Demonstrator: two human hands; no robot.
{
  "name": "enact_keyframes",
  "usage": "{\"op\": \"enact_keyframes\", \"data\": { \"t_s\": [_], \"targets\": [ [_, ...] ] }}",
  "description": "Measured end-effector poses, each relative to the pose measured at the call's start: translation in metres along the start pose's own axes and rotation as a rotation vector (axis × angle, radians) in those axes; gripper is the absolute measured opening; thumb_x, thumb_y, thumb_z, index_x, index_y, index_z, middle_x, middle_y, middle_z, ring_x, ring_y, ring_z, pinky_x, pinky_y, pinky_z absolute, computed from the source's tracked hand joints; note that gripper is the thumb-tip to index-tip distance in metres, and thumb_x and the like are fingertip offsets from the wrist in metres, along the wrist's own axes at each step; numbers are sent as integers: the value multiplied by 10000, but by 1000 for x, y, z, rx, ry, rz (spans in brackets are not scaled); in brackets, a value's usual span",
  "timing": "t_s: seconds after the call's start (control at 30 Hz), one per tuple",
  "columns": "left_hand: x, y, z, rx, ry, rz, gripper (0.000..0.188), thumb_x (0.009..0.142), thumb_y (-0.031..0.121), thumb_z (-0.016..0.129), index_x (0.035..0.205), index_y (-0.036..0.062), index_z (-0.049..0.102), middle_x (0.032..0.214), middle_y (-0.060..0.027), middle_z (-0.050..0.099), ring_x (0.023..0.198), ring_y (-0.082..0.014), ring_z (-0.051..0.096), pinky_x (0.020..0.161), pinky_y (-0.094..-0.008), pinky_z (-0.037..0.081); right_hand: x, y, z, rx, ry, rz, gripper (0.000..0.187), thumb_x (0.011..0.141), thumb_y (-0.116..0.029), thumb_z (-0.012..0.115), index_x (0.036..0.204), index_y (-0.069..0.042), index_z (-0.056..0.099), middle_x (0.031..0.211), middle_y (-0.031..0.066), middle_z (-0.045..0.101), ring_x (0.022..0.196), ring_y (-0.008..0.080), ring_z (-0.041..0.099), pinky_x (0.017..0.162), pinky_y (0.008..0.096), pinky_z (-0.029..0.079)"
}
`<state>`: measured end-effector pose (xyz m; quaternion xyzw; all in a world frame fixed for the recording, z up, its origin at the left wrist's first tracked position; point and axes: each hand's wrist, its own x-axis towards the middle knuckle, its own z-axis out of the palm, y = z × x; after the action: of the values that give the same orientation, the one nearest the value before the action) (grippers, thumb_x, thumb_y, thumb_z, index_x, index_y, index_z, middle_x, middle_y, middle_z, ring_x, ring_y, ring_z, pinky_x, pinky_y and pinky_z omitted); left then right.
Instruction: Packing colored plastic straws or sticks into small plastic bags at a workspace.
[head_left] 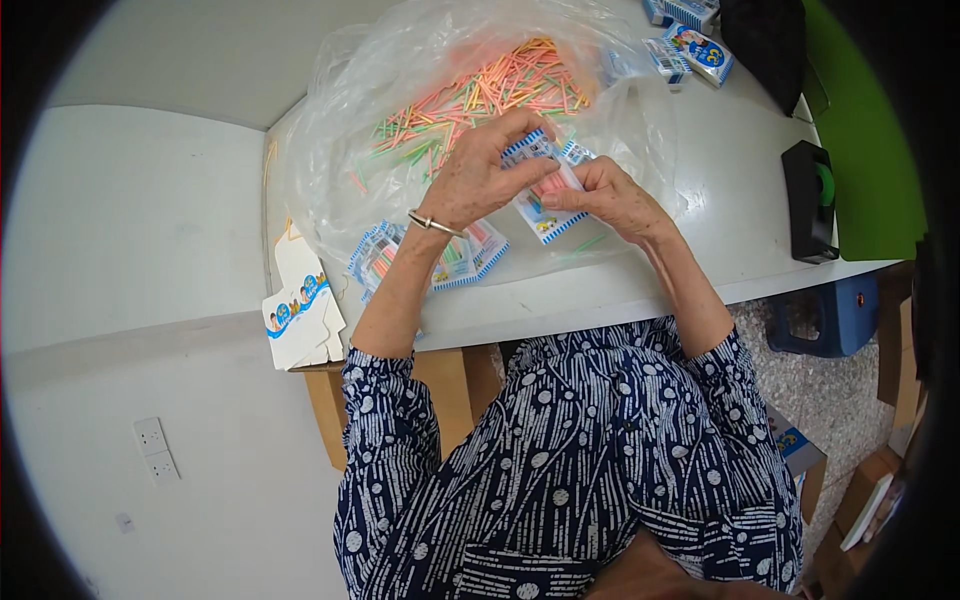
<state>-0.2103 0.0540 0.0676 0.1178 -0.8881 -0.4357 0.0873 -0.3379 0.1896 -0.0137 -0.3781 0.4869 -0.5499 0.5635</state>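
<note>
Two hands closed on one small carton [545, 215], left hand [480, 175] above, right hand [610, 195] beside, sticks [500, 90] behind.

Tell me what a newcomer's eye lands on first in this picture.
First, the heap of pink, orange and green sticks in a clear plastic bag at the far side of the white table. Just before it, the left hand and right hand hold a small blue-and-white carton between them. More such cartons lie under the left wrist.
</note>
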Motion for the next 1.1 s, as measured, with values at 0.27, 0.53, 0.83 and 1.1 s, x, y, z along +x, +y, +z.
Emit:
{"op": "enact_keyframes", "data": {
  "t_s": [0.27,0.53,0.83,1.1],
  "targets": [
    [-5,-4,-4,-63,-64,10,358,773,86,697,1079,-18,543,1002,-43,567,970,-128,545,891,-273,439,3,4,8,-53,-29,-44,244,787,-284,720,772,-41,701,637,-47,578,577,15,455,509,207,313],
    [-24,-7,-24,-72,-148,-81,389,772,113,718,1092,-27,547,1000,-25,570,966,-120,543,880,-251,431,8,7,26,20,-98,11,216,803,-206,709,904,-15,696,817,5,666,739,53,588,697,202,451],
    [-36,-10,-23,-311,-109,-244,382,778,82,718,1106,-17,550,1021,-18,564,981,-109,535,869,-249,441,6,1,30,-27,-140,21,250,786,-215,728,914,-3,693,837,19,670,774,62,597,701,215,463],
    [-35,-12,-18,-176,-73,-149,377,785,75,712,1114,-9,548,1057,-28,548,979,-111,531,853,-256,451,10,11,32,-36,-130,8,262,756,-254,747,852,-15,697,758,3,645,693,47,550,608,208,403]
  ]
}}
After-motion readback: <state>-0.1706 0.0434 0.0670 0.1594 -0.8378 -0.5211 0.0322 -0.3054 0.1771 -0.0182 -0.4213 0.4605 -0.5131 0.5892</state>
